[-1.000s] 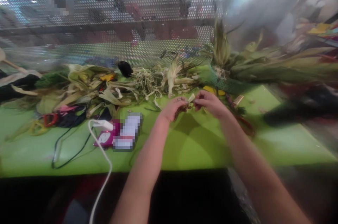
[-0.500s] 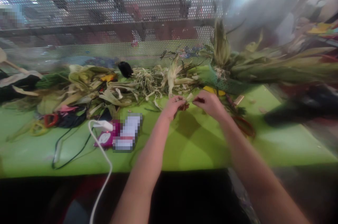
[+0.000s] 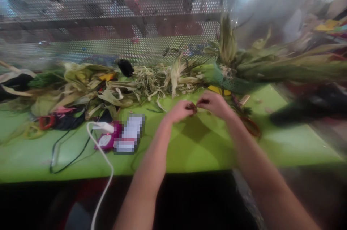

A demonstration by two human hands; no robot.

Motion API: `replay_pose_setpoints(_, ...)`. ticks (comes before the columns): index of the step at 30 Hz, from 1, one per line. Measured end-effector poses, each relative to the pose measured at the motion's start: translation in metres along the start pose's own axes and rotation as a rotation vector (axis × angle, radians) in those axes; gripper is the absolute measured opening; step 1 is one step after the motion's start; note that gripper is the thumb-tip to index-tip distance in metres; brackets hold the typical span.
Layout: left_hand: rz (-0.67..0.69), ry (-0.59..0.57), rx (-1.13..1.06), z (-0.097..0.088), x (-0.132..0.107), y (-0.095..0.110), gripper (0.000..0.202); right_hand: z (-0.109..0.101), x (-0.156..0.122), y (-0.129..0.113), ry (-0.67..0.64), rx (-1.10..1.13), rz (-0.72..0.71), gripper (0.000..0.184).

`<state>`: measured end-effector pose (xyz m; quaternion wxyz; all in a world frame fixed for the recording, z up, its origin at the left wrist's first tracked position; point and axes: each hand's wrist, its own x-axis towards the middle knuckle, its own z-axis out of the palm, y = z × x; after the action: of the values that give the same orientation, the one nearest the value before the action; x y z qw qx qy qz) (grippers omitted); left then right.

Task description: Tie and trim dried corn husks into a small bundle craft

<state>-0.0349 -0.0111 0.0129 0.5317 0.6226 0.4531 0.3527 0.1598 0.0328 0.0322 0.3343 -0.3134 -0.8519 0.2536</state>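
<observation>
Above the green table [image 3: 179,154], my two hands meet with their fingertips almost touching. My left hand [image 3: 181,111] is closed around a small piece of corn husk, mostly hidden by the fingers. My right hand [image 3: 214,104] pinches close beside it, thumb against forefinger; whatever lies in that pinch is too small to make out. Just behind the hands stands a pale peeled-back corn husk [image 3: 175,78] among shredded husk strips [image 3: 149,82]. A yellow object [image 3: 219,90] lies beyond my right hand.
A phone [image 3: 131,134] rests by a purple box [image 3: 105,141] with a white cable [image 3: 108,172]. Red-handled scissors [image 3: 46,122] lie left. At right are a green basket [image 3: 230,80], long corn leaves [image 3: 284,67] and an orange-brown loop [image 3: 252,127]. Perforated metal mesh [image 3: 108,17] stands behind.
A pale husk strip stuck up between the hands before and no longer shows. My right hand has come slightly left, closer to my left hand. The view has shifted a little.
</observation>
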Motion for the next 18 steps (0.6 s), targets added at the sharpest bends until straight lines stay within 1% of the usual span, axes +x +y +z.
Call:
replay_pose_setpoints(2, 0.015, -0.082, -0.125, -0.002, -0.002, 0.001, 0.017, -0.002, 0.001, 0.003, -0.031, 0.150, 0.100, 0.011)
replay_pose_setpoints(3, 0.023, -0.085, -0.196, -0.003, -0.003, 0.001, 0.021, -0.003, 0.001, 0.004, -0.036, 0.227, 0.152, 0.014)
replay_pose_setpoints(4, 0.032, -0.064, -0.269, -0.003, -0.003, 0.001, 0.025, -0.002, 0.002, 0.005, -0.033, 0.295, 0.199, 0.016)
replay_pose_setpoints(6, 0.051, 0.024, -0.410, -0.002, -0.001, 0.000, 0.031, 0.000, 0.003, 0.005, -0.013, 0.384, 0.262, 0.019)
replay_pose_setpoints(8, 0.056, 0.117, -0.534, 0.000, 0.001, 0.000, 0.035, 0.004, 0.003, 0.005, 0.017, 0.393, 0.279, 0.020)
replay_pose_setpoints(10, 0.045, 0.203, -0.611, 0.003, 0.004, -0.001, 0.037, 0.010, 0.003, 0.004, 0.062, 0.325, 0.246, 0.017)
replay_pose_setpoints(12, 0.037, 0.289, -0.623, 0.005, 0.007, -0.002, 0.036, 0.014, 0.002, 0.002, 0.119, 0.199, 0.163, 0.011)
replay_pose_setpoints(15, 0.047, 0.398, -0.557, 0.006, 0.010, -0.005, 0.031, 0.019, 0.000, -0.003, 0.160, -0.010, 0.013, 0.008)
replay_pose_setpoints(18, 0.050, 0.481, -0.425, 0.005, 0.012, -0.008, 0.024, 0.021, -0.002, -0.011, 0.136, -0.169, -0.064, 0.013)
